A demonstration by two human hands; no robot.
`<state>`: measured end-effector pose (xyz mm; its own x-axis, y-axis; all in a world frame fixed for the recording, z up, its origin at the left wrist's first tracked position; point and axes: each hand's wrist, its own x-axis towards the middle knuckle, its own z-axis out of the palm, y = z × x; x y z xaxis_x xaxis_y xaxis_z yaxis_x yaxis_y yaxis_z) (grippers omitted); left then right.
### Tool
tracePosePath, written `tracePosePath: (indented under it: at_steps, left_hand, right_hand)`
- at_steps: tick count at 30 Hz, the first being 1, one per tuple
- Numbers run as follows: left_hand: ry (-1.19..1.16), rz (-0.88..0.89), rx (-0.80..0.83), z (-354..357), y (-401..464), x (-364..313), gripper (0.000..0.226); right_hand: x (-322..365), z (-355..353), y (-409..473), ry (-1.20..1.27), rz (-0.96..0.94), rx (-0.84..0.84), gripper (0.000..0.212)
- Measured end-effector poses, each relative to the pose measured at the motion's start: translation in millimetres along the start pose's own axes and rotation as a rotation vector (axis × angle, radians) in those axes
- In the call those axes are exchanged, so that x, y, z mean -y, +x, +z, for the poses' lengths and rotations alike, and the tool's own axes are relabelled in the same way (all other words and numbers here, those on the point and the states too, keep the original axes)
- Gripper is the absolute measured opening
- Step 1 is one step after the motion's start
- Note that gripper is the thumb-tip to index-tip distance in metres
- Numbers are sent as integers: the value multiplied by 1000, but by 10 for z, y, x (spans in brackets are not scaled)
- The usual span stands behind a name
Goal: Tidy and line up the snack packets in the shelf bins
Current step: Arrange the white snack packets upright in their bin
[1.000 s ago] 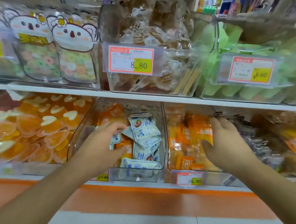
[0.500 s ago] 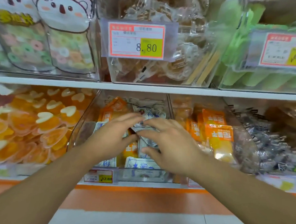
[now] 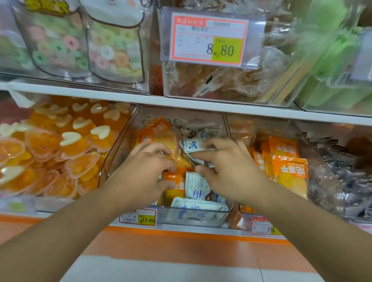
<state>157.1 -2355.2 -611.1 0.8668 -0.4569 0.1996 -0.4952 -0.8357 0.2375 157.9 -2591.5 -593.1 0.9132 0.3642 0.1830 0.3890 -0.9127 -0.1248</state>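
A clear plastic bin [image 3: 197,219] on the lower shelf holds mixed orange packets [image 3: 156,131] and white-and-blue packets [image 3: 196,186]. Both my hands are inside it. My left hand [image 3: 143,171] lies over the orange packets on the bin's left side, its curled fingers gripping an orange packet [image 3: 173,154]. My right hand [image 3: 227,171] pinches a white-and-blue packet [image 3: 191,145] at the bin's middle. The two hands almost touch. Packets under my palms are hidden.
Left bin holds orange heart-shaped jelly cups [image 3: 52,152]. Right bin holds orange packets [image 3: 290,170]; beyond it sit dark wrapped snacks [image 3: 355,175]. The upper shelf [image 3: 179,104] overhangs closely, with bins of ring candies, brown snacks and green sticks. Price tags [image 3: 210,39] hang in front.
My right hand moved left from the orange-packet bin into the middle bin and took hold of a white-and-blue packet. My left hand shifted slightly further in. The camera came closer.
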Motion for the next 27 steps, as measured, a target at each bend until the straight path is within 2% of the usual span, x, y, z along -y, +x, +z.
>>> tracePosePath:
  at_steps: [4,9,11,13,15,17,18,19,21,23,24,27]
  left_hand:
    - [-138,-83,-138,-196,-20,-149,11]
    - [-243,-96,-354,-521,-116,-370,15]
    - [-275,-79,-427,-605,-183,-479,13]
    - [-338,-34,-436,-629,-231,-572,15]
    - [-396,-40,-352,-597,-254,-616,32]
    - [-290,-81,-262,-501,-263,-546,45]
    - [-226,-109,-226,-445,-264,-472,47]
    - [-178,-139,-189,-397,-265,-393,48]
    - [-114,-186,-102,-327,-273,-240,50]
    - [-40,-196,-41,-278,-282,-128,52]
    - [2,-190,-30,-257,-282,-83,53]
    - [180,-141,-66,-221,-277,32,54]
  right_hand:
    - [13,-81,-93,319,10,3,38]
    - [234,-383,-173,547,-84,-80,33]
    - [289,-488,-220,506,-149,-101,23]
    - [252,-533,-321,417,-171,-168,23]
    - [131,-567,-490,348,-140,-280,32]
    - [-58,-603,-693,172,-93,-421,47]
    - [-176,-615,-781,54,-57,-436,56]
    - [-274,-632,-855,-46,-8,-400,62]
    - [-422,-670,-933,-113,140,-174,65]
    - [-436,-731,-946,-60,265,82,70]
    - [-415,-726,-948,-17,279,155,74]
    - [-192,-693,-766,98,155,163,76]
